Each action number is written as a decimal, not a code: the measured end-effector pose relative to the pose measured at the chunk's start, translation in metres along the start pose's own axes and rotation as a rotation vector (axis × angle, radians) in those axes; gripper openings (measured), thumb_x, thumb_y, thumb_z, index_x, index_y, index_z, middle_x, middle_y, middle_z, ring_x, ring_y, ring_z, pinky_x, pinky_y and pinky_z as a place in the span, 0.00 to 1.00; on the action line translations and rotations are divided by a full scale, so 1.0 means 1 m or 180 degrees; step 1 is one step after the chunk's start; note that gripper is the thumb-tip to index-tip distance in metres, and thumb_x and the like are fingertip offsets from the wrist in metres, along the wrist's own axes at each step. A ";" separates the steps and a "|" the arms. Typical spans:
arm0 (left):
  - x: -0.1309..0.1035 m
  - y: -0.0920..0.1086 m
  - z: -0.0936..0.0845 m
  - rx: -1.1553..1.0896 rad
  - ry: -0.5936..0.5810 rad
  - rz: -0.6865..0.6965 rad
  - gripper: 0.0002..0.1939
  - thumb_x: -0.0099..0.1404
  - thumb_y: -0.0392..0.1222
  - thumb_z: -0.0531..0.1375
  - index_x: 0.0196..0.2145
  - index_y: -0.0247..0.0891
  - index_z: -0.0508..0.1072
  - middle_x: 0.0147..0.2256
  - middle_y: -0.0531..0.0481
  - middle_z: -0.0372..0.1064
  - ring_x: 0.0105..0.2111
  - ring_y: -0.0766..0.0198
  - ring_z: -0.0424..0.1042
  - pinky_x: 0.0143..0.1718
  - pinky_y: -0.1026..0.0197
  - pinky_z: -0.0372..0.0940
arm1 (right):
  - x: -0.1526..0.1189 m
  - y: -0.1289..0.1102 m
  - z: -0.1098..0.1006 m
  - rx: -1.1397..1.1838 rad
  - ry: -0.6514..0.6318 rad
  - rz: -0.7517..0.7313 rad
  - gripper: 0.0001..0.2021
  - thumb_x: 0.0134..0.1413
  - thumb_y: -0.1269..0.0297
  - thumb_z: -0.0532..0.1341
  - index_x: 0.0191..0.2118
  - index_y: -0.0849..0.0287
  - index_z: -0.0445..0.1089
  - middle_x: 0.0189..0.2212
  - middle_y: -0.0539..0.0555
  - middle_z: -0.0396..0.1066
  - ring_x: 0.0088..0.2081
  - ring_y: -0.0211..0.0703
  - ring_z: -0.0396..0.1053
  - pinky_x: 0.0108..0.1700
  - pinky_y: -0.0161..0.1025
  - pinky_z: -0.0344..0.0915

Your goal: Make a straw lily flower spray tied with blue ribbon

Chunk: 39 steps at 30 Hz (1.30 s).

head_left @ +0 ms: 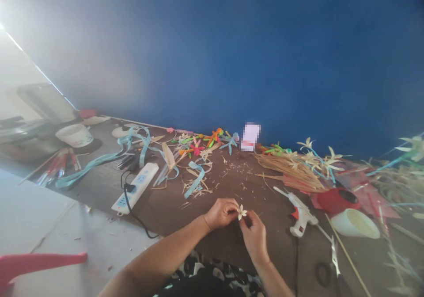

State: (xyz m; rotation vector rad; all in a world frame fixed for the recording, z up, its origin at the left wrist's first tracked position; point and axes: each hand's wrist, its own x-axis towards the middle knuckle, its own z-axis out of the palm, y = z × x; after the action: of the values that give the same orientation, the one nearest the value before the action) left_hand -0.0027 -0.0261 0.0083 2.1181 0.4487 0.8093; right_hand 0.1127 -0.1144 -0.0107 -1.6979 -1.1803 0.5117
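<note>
A small cream-coloured craft flower (242,212) with pointed petals is held between my two hands above the front of the brown table (228,182). My left hand (222,213) pinches it from the left, fingers curled together. From the right, my right hand (255,234) grips its lower right side between thumb and fingers. The part of the flower beneath the petals is hidden by my fingers. To the right of my hands lies a white glue gun (300,217) with a red trigger, and past it a pair of scissors (335,257).
A white power strip (135,188) with a black plug lies on the left, near light blue ribbon (96,164) and a white cup (74,135). Dried straw (291,169), finished flowers (331,160) and a tipped white cup (356,223) are on the right. Behind rises a blue wall (232,58).
</note>
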 end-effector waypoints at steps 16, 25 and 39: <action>0.004 -0.001 -0.002 -0.0281 0.0029 -0.0488 0.12 0.54 0.46 0.57 0.29 0.35 0.74 0.28 0.47 0.69 0.30 0.66 0.67 0.33 0.65 0.61 | 0.002 0.005 0.002 0.0244 -0.0018 0.0052 0.09 0.47 0.60 0.54 0.29 0.61 0.66 0.25 0.53 0.69 0.26 0.41 0.66 0.30 0.35 0.61; 0.006 0.002 -0.004 -0.0313 0.0001 -0.0624 0.12 0.52 0.46 0.59 0.29 0.34 0.74 0.30 0.47 0.69 0.30 0.65 0.67 0.33 0.65 0.61 | 0.003 0.004 0.002 0.0439 -0.0048 0.0110 0.07 0.46 0.63 0.55 0.29 0.60 0.66 0.25 0.53 0.70 0.27 0.42 0.67 0.31 0.35 0.62; 0.007 0.000 -0.004 -0.0394 0.0098 -0.0639 0.09 0.53 0.43 0.58 0.25 0.34 0.74 0.26 0.47 0.68 0.28 0.65 0.67 0.32 0.64 0.61 | 0.006 0.000 0.005 0.0555 0.0085 0.0113 0.07 0.46 0.62 0.55 0.28 0.59 0.67 0.24 0.52 0.68 0.28 0.42 0.66 0.32 0.36 0.61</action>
State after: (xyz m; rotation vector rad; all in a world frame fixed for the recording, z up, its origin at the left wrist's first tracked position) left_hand -0.0001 -0.0196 0.0128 1.9139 0.6016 0.7353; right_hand 0.1117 -0.1073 -0.0120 -1.5736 -1.0566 0.5946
